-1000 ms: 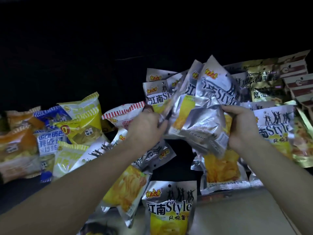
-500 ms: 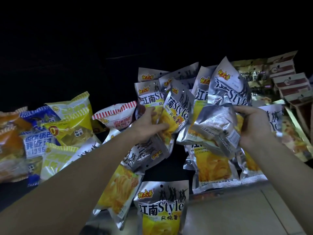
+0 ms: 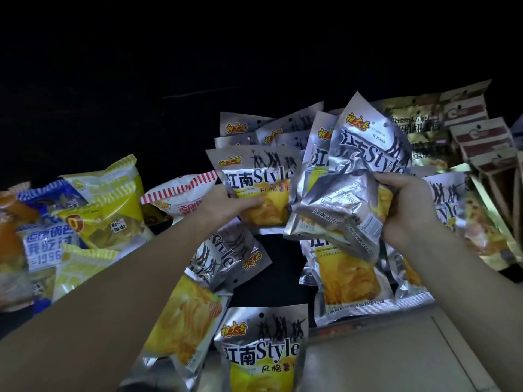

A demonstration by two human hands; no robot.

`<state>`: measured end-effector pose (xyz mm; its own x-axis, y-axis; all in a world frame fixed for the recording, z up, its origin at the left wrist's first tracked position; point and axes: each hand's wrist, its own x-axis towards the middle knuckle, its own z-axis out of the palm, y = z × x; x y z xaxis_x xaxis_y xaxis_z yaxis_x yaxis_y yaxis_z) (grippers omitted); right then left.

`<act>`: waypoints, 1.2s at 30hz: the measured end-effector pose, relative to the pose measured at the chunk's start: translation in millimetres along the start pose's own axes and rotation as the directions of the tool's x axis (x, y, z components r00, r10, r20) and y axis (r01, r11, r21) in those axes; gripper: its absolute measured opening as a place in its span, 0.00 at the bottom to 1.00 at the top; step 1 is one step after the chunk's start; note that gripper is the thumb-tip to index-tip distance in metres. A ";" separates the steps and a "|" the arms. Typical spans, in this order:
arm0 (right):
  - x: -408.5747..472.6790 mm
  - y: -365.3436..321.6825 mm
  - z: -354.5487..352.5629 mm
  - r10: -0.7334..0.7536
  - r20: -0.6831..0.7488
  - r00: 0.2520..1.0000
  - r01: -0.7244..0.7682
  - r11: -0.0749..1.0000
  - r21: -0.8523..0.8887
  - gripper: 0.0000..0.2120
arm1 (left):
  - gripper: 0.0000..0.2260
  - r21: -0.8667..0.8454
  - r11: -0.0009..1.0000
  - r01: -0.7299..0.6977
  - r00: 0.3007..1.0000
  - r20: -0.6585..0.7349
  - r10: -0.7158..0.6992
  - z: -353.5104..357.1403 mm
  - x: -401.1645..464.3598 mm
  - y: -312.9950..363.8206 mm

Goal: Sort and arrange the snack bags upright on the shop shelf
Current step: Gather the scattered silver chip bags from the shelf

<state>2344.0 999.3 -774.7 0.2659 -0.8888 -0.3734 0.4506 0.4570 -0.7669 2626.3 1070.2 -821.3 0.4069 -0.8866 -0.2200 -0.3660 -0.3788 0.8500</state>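
The left hand (image 3: 226,202) grips one silver snack bag (image 3: 256,176) upright at mid-shelf. The right hand (image 3: 407,205) clutches a crumpled bunch of silver bags (image 3: 353,176) beside it. More bags lie flat along the shelf's front edge (image 3: 368,329).

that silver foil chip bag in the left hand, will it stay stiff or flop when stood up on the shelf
Probably floppy: the silver foil chip bag looks thin, and the similar foil bags in the right hand are crumpled and bent. It is likely light and apt to tip, since the left hand holds it by one edge.
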 end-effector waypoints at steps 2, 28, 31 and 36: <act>-1.2 2.2 5.4 0.019 -0.010 1.000 -0.019 1.000 0.002 0.24 | 0.16 0.074 0.997 0.004 0.999 -0.047 -0.001 -0.3 -0.1 -3.0; 0.4 24.1 35.5 0.059 0.069 0.996 -0.049 0.990 -0.130 0.04 | 0.33 0.351 0.917 0.189 0.975 -0.177 -0.134 6.1 10.9 -4.9; 1.2 28.8 36.6 0.077 0.050 0.996 -0.067 0.983 -0.170 0.01 | 0.26 0.398 0.907 0.141 0.985 -0.149 -0.088 6.5 2.5 0.8; -0.9 41.1 45.2 0.104 0.032 0.994 -0.095 0.973 -0.209 0.03 | 0.13 0.598 0.800 -0.053 0.983 -0.112 0.149 -6.1 -15.8 13.7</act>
<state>2400.7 1020.5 -782.3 0.3381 -0.8351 -0.4340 0.2356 0.5216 -0.8200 2620.0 1080.7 -803.2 0.4387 -0.8979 -0.0363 -0.8149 -0.4145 0.4052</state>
